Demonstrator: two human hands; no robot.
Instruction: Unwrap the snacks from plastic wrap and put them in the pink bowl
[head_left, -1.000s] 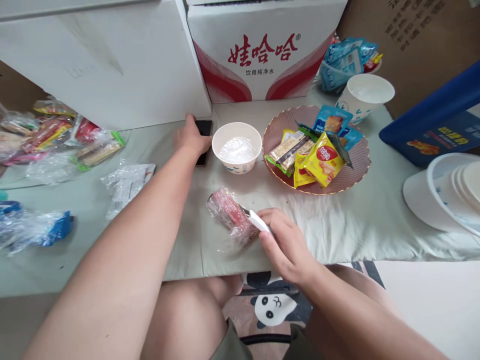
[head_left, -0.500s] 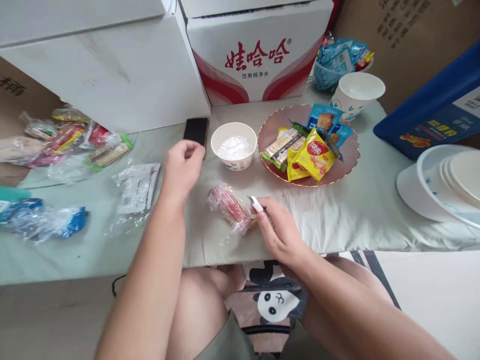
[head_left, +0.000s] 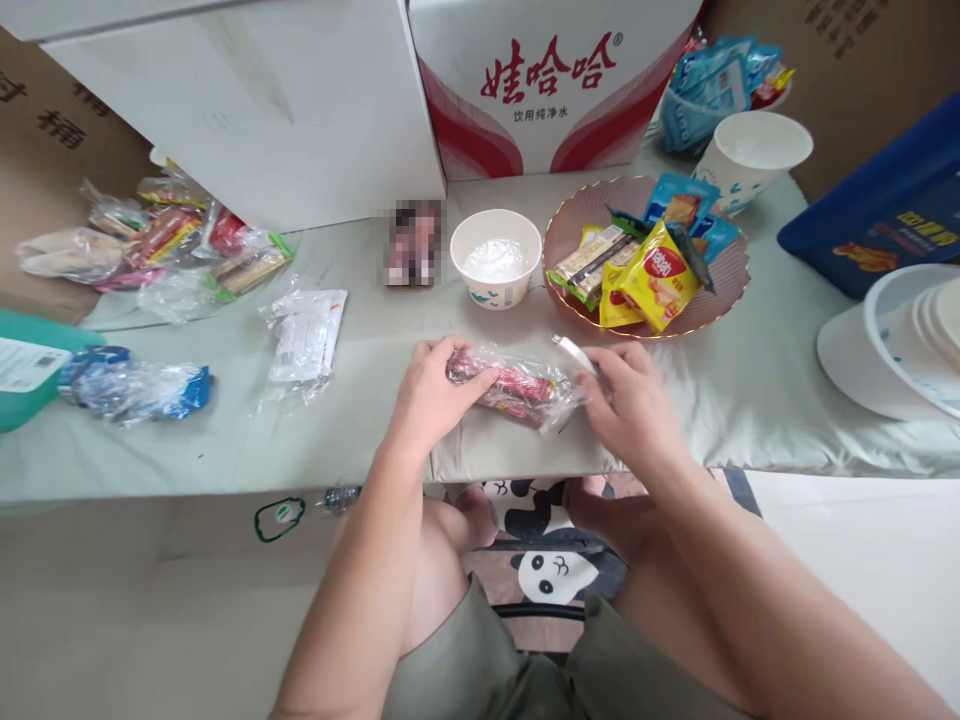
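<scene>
A clear plastic bag of red snack sticks (head_left: pixel 517 385) lies near the front edge of the cloth-covered table (head_left: pixel 360 350). My left hand (head_left: pixel 435 385) grips its left end with curled fingers. My right hand (head_left: pixel 626 400) pinches the bag's right end and also holds a small white and silver tool (head_left: pixel 574 352) that sticks out above the fingers. Behind the bag stand a white paper bowl (head_left: pixel 496 258) and a pink ribbed plate (head_left: pixel 645 255) with several wrapped snacks. A phone (head_left: pixel 412 243) lies left of the bowl.
Two big white cartons (head_left: pixel 555 80) wall off the back. Loose snack bags (head_left: pixel 172 245) and empty wrappers (head_left: pixel 304 335) lie at left, a blue wrapper (head_left: pixel 135 388) nearer. A white cup (head_left: pixel 757 155), a blue box (head_left: pixel 885 215) and stacked white bowls (head_left: pixel 900 340) sit at right.
My left hand came back from the phone and took hold of the bag's left end. The bag was turned to lie crosswise. My right hand slid to its right end.
</scene>
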